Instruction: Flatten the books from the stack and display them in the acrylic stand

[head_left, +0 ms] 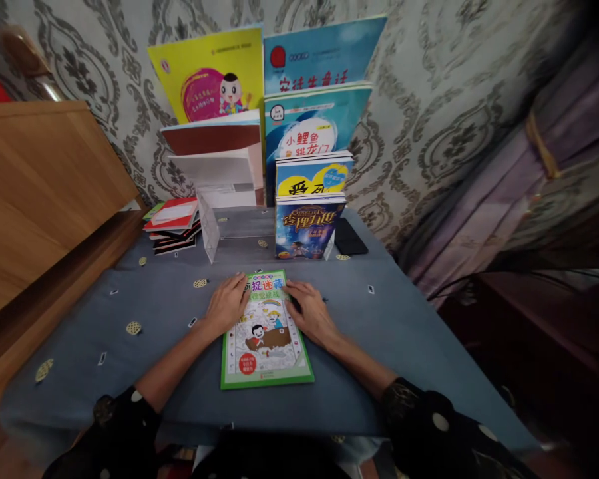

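Observation:
A green-bordered children's picture book [269, 349] with a cartoon cover lies between my hands, over the front middle of the table. My left hand [228, 304] grips its upper left edge, fingertips reaching onto the cover. At the upper right edge, my right hand [310, 311] holds the same book, its fingers bent and partly hidden. Just behind stands a clear book rack [208, 226]. Its right side holds several upright books, with a blue novel [307, 229] in front. White-edged booklets [224, 173] and a tall yellow book [204, 73] stand on its left.
A stack of red and black booklets [174, 223] lies left of the rack. A dark phone-like slab [349, 236] lies to its right. The table has a blue-grey cloth [379, 332]. A wooden cabinet [54, 173] borders the left, and a purple curtain [499, 186] hangs at the right.

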`<state>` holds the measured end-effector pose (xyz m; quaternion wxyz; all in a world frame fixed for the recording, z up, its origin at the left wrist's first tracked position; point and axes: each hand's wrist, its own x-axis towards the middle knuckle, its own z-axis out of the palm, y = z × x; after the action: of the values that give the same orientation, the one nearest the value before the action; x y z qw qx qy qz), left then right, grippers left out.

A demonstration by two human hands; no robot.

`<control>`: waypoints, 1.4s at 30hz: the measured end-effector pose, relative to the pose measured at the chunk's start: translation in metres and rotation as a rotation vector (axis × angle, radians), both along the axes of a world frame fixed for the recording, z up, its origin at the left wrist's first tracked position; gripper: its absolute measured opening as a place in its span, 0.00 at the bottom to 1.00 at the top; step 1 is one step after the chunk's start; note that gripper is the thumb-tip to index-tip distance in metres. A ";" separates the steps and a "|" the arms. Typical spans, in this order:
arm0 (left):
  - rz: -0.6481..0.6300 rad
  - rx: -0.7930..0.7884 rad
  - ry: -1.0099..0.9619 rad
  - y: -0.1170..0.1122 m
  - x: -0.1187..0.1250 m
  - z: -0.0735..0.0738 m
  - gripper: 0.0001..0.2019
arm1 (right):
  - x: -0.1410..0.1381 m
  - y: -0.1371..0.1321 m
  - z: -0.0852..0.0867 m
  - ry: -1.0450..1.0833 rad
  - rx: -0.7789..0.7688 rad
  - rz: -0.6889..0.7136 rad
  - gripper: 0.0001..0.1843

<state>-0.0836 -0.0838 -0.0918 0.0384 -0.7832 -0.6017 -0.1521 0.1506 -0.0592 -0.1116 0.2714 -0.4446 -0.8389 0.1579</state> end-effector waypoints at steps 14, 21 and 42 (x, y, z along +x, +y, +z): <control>-0.339 0.041 -0.060 0.038 0.038 -0.010 0.18 | 0.001 0.000 0.003 0.062 -0.007 0.028 0.22; -0.400 0.006 -0.060 0.057 0.045 -0.016 0.19 | 0.002 0.001 0.003 0.076 -0.005 0.040 0.22; -0.435 -0.021 -0.062 0.030 0.053 0.000 0.17 | 0.011 0.018 -0.004 0.371 -0.144 -0.025 0.18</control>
<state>-0.0302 -0.0535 -0.0914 -0.0221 -0.8898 -0.4211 -0.1745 0.1615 -0.0416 -0.1158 0.3908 -0.4367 -0.7555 0.2931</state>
